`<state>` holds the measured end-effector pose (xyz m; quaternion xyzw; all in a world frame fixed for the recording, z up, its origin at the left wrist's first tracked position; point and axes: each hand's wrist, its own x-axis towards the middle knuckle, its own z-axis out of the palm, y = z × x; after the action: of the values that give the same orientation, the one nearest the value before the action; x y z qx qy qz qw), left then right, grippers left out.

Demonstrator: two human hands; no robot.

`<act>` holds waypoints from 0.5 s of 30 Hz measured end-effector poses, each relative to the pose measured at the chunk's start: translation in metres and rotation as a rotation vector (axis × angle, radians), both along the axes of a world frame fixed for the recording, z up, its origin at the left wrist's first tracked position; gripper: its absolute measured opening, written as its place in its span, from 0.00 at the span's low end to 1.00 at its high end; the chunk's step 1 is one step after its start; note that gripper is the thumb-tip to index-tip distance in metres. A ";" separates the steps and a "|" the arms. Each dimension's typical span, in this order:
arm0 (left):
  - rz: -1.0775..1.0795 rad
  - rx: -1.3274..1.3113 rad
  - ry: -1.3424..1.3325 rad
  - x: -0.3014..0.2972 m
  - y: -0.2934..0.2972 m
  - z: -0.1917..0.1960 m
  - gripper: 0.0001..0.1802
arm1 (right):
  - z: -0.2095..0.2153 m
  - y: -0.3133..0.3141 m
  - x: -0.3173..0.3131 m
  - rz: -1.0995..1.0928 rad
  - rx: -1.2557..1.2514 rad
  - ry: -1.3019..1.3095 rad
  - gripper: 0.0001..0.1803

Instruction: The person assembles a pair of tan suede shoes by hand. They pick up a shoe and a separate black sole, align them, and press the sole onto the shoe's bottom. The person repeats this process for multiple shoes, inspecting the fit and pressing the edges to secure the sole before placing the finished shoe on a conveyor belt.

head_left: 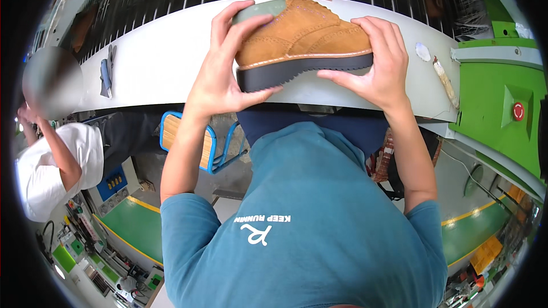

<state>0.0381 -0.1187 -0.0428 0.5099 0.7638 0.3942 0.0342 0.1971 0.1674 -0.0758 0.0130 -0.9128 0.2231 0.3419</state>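
I hold a tan suede shoe (308, 37) with a thick black sole, perforated trim and orange laces, level above the white workbench (154, 63). My left hand (228, 74) wraps its heel end, fingers over the top and thumb under the sole. At the toe end, my right hand (377, 63) grips it with fingers on the upper and thumb along the sole edge. The shoe's far side is hidden.
A grey-blue tool (106, 77) lies on the bench at left; a white scrap (423, 52) and a stick-like tool (445, 82) lie at right. A blue stool with a wooden seat (171, 134) stands below. Another person in white (51, 159) works at left. A green machine (502, 108) stands right.
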 end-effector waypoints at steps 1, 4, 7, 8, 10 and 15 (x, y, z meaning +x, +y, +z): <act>0.013 -0.053 -0.032 -0.001 0.001 0.002 0.64 | 0.000 -0.004 -0.001 -0.022 0.026 0.013 0.53; 0.061 -0.144 0.158 -0.002 0.021 0.003 0.69 | 0.002 -0.018 -0.004 -0.075 0.086 0.046 0.52; 0.073 -0.129 0.350 -0.002 0.045 -0.004 0.71 | 0.008 -0.022 0.000 -0.074 0.087 0.033 0.51; 0.074 -0.147 0.396 -0.001 0.052 -0.002 0.71 | 0.009 -0.021 0.002 -0.063 0.080 0.021 0.51; 0.089 -0.190 0.451 0.001 0.063 -0.001 0.70 | 0.008 -0.017 0.004 -0.038 0.051 0.021 0.50; 0.058 -0.166 0.405 0.001 0.067 0.002 0.68 | 0.003 -0.016 0.007 -0.035 -0.037 0.092 0.48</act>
<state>0.0386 -0.0517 -0.0412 0.5517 0.7994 0.2204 -0.0894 0.2041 0.1514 -0.0730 0.0009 -0.8919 0.2329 0.3877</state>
